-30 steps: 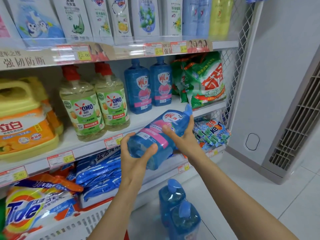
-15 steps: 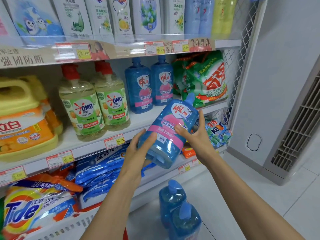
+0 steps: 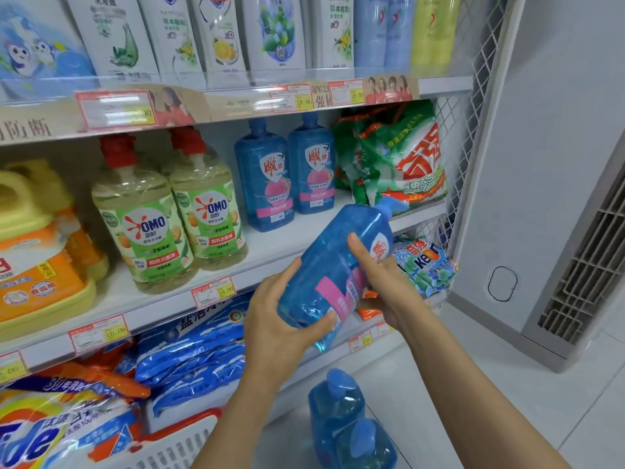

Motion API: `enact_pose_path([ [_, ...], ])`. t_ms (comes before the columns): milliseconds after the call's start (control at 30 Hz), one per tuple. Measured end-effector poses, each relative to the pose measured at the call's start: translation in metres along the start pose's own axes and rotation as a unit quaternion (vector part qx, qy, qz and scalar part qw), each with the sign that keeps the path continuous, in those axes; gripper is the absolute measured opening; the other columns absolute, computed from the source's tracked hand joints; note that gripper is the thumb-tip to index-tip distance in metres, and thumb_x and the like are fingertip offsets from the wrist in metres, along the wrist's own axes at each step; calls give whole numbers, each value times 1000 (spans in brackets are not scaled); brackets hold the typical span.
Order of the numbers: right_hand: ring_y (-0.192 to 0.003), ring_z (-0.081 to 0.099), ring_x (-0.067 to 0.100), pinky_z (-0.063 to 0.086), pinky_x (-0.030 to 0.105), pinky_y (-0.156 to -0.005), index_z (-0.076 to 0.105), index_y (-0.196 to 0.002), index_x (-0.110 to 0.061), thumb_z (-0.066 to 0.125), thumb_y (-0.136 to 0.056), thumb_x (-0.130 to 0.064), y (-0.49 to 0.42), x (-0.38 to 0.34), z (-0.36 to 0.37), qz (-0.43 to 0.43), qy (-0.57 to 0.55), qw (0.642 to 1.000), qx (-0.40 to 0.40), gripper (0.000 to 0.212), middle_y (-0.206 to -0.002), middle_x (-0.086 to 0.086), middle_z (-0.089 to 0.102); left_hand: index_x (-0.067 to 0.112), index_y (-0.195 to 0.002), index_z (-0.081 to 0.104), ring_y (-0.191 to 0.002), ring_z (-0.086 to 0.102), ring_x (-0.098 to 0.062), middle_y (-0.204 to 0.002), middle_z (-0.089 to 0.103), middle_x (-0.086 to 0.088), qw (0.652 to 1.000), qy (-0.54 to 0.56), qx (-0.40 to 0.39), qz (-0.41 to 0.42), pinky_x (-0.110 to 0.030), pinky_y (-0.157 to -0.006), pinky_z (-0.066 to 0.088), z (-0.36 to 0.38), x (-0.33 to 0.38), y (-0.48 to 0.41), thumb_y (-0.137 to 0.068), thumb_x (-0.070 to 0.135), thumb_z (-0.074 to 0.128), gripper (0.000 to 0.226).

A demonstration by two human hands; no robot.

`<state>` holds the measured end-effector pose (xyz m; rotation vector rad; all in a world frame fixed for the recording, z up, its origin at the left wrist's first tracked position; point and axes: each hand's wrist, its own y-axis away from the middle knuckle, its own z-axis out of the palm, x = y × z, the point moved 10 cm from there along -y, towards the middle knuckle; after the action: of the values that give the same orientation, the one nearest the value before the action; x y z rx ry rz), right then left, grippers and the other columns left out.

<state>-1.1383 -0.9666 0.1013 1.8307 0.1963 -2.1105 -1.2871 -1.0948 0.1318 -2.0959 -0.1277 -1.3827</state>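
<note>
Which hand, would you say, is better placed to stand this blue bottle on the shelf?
Probably the right hand: it grips the blue bottle near its shoulder, closer to the shelf; the left hand cups the base.

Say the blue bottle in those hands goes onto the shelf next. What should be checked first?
1. Grip: left hand holds the base of the held bottle, right hand its middle: ok.
2. Cap on: ok.
3. Bare shelf in front of the standing blue bottles: ok.
4. Bottle upright: not ok, tilted toward the green bag.
5. Cap tightly closed: cannot tell.
</note>
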Motion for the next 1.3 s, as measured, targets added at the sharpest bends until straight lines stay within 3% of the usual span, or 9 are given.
enact_pose_path([
  [267, -89, 75, 17, 58, 31, -58, 58, -128, -20, 76, -84, -31, -17, -20, -12, -110, -109, 987, 30, 50, -105, 0, 76, 48, -137, 36, -130, 38, -1, -134, 42, 30, 994, -86, -46, 54, -31, -107, 40, 16, 11, -23, -62, 45, 87, 91],
  [400, -96, 73, 12, 60, 29, -68, 47, -134, -25, 84, -70, -33, -26, -30, -20, -179, -117, 973, 90, 75, -116, -4, 71, 56, -143, 25, -142, 16, 5, -154, 21, 27, 984, -142, -99, 43, -23, -112, 23, 16, -1, -39, -68, 48, 83, 95],
  [533, -116, 59, -3, 53, 18, -90, 32, -145, -32, 89, -62, -32, -20, -30, -36, -244, 14, 961, 131, 100, -135, -12, 56, 40, -146, 34, -130, 37, 7, -141, 42, 18, 983, -128, -132, 12, -8, -100, 31, 38, -30, -29, -80, 35, 77, 79],
  [700, -132, 34, -7, 29, 9, -107, 5, -157, -30, 95, -54, -38, -11, 15, -74, -203, 164, 952, 157, 136, -150, -15, 35, 32, -145, 39, -128, 46, -9, -141, 47, 7, 980, -109, -165, -38, -31, -107, 39, 91, -64, -13, -89, 28, 69, 63],
  [900, -135, 45, 8, 41, 36, -113, 17, -152, -27, 98, -47, -28, -2, 84, -120, -179, 231, 946, 139, 133, -146, -6, 44, 55, -121, 46, -94, 63, 9, -125, 62, 12, 965, 40, -186, -178, -10, -74, 49, 166, -97, -1, -84, 38, 73, 49],
  [1000, -134, 42, 4, 41, 20, -108, 13, -153, -26, 98, -44, -36, -3, 125, -142, -134, 262, 949, 114, 139, -148, -10, 39, 63, -125, 33, -99, 63, 4, -108, 60, 27, 954, -17, -213, -211, -21, -81, 51, 201, -117, 14, -67, 56, 82, 76],
  [1100, -132, 40, 0, 34, 4, -102, 5, -155, -24, 98, -47, -39, -5, 164, -161, -82, 261, 959, 69, 144, -146, -14, 35, 39, -131, 42, -114, 59, -13, -113, 58, 17, 943, -125, -219, -218, -37, -96, 49, 225, -137, 28, -66, 59, 80, 77],
  [1200, -129, 50, 2, 47, 21, -102, 14, -150, -31, 94, -63, -17, -3, 196, -183, -32, 201, 979, 11, 119, -142, -18, 46, 32, -128, 43, -113, 58, -19, -122, 61, 9, 930, -126, -227, -259, -42, -97, 49, 245, -156, 51, -68, 51, 82, 75],
  [1300, -122, 52, -7, 45, 12, -93, 27, -141, -34, 85, -77, -13, 6, 213, -207, 2, 207, 978, -25, 90, -132, -28, 52, 28, -125, 40, -108, 59, -20, -119, 60, 6, 923, -115, -238, -281, -42, -92, 51, 263, -169, 72, -64, 40, 88, 78],
])
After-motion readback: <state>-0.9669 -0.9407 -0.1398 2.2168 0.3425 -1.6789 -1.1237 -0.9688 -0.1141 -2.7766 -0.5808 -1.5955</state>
